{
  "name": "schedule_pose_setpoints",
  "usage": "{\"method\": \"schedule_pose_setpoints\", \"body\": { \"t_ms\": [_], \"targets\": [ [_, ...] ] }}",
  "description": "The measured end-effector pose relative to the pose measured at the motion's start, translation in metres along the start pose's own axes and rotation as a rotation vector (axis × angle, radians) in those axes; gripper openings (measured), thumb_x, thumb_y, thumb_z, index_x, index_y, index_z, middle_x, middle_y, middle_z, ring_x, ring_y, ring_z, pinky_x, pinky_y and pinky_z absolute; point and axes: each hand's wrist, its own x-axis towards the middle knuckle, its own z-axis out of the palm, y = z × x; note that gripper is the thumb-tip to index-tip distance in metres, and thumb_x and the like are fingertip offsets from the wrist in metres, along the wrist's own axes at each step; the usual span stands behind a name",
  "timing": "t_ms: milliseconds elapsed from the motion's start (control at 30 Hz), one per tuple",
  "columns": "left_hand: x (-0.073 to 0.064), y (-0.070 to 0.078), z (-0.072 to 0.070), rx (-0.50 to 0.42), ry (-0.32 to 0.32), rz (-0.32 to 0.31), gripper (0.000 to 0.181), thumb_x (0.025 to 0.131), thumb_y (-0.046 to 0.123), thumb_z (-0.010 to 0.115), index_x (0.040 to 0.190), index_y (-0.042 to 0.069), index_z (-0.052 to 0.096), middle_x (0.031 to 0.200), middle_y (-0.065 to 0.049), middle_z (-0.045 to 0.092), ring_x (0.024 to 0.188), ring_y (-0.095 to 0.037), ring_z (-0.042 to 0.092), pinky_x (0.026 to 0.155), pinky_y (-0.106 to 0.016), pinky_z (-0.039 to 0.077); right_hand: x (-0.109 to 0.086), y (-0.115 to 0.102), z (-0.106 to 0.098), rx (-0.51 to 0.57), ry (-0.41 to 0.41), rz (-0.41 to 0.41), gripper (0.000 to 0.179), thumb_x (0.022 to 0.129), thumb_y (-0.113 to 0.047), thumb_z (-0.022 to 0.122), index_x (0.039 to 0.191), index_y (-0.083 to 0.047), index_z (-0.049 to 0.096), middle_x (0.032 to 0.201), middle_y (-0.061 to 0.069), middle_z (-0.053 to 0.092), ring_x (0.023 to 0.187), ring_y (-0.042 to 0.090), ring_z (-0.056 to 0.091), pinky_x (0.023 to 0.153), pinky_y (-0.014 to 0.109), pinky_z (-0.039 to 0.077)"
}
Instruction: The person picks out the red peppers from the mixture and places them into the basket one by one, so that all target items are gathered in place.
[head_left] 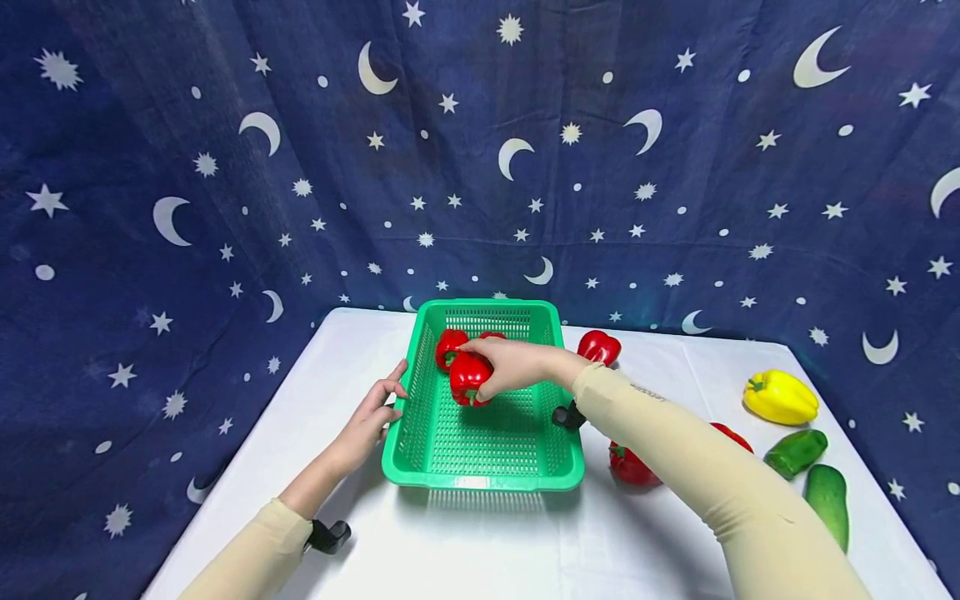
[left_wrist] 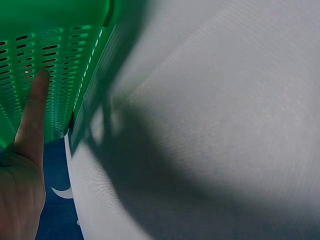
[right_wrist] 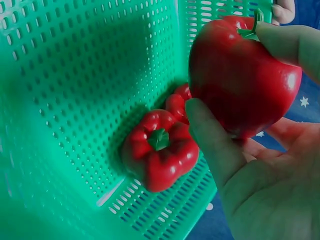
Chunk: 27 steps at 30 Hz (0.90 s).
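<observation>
A red bell pepper (head_left: pixel 467 379) with a green stem is gripped in my right hand (head_left: pixel 517 367), over the inside of a green plastic basket (head_left: pixel 483 481). In the right wrist view, my thumb lies by the stem of this pepper (right_wrist: pixel 240 80) and the fingers curl round its other side. Below it, another red bell pepper (right_wrist: pixel 161 150) sits in the basket's far end, with a further red one (right_wrist: pixel 176 106) partly hidden behind. My left hand (head_left: pixel 367 421) holds the basket's left rim, one digit (left_wrist: pixel 34 115) lying against the slotted outer wall.
Right of the basket, a red bell pepper (head_left: pixel 598 347) lies at the back and another (head_left: pixel 633 468) nearer, partly behind my right sleeve. Farther right are a yellow bell pepper (head_left: pixel 782 397) and two green vegetable pieces (head_left: pixel 827 502). A star-patterned curtain (head_left: pixel 480 167) hangs behind the white table.
</observation>
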Motion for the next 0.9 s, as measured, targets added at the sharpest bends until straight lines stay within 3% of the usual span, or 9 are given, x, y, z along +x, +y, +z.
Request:
{"method": "schedule_pose_setpoints", "body": {
  "t_ms": [133, 400, 600, 900],
  "targets": [
    [-0.001, 0.000, 0.001, -0.015, 0.000, -0.019, 0.022, 0.095, -0.001, 0.040, 0.118, -0.001, 0.041, 0.171, -0.008, 0.009, 0.141, -0.046, 0.031, 0.050, -0.028, 0.032, 0.006, 0.000, 0.005, -0.022, -0.008, 0.014, 0.089, 0.079, -0.020, 0.081, 0.156, -0.013, 0.039, 0.136, 0.004, 0.053, 0.120, 0.023, 0.051, 0.086, 0.036, 0.054],
    [-0.001, 0.000, 0.002, 0.019, 0.014, -0.042, 0.022, 0.095, 0.001, 0.041, 0.116, 0.001, 0.042, 0.171, -0.005, 0.011, 0.149, -0.033, 0.013, 0.052, -0.027, 0.031, 0.020, 0.002, 0.015, -0.095, -0.017, -0.009, 0.078, 0.079, -0.024, 0.082, 0.148, -0.013, 0.047, 0.131, 0.002, 0.056, 0.117, 0.020, 0.052, 0.083, 0.033, 0.053],
    [-0.001, 0.000, 0.002, 0.022, 0.018, -0.057, 0.022, 0.095, 0.001, 0.041, 0.117, 0.002, 0.042, 0.171, -0.002, 0.012, 0.149, -0.031, 0.014, 0.053, -0.027, 0.031, 0.028, 0.003, 0.021, -0.141, -0.024, -0.002, 0.073, 0.080, -0.030, 0.083, 0.143, -0.016, 0.051, 0.127, -0.002, 0.059, 0.113, 0.017, 0.054, 0.084, 0.033, 0.052],
    [-0.002, 0.001, 0.001, 0.021, 0.018, -0.066, 0.022, 0.095, 0.002, 0.041, 0.117, 0.002, 0.043, 0.171, 0.003, 0.013, 0.145, -0.030, 0.019, 0.052, -0.029, 0.032, 0.034, 0.001, 0.027, -0.166, -0.036, 0.036, 0.082, 0.082, -0.033, 0.083, 0.151, -0.013, 0.044, 0.137, 0.002, 0.057, 0.120, 0.020, 0.052, 0.094, 0.040, 0.049]
  ]
}}
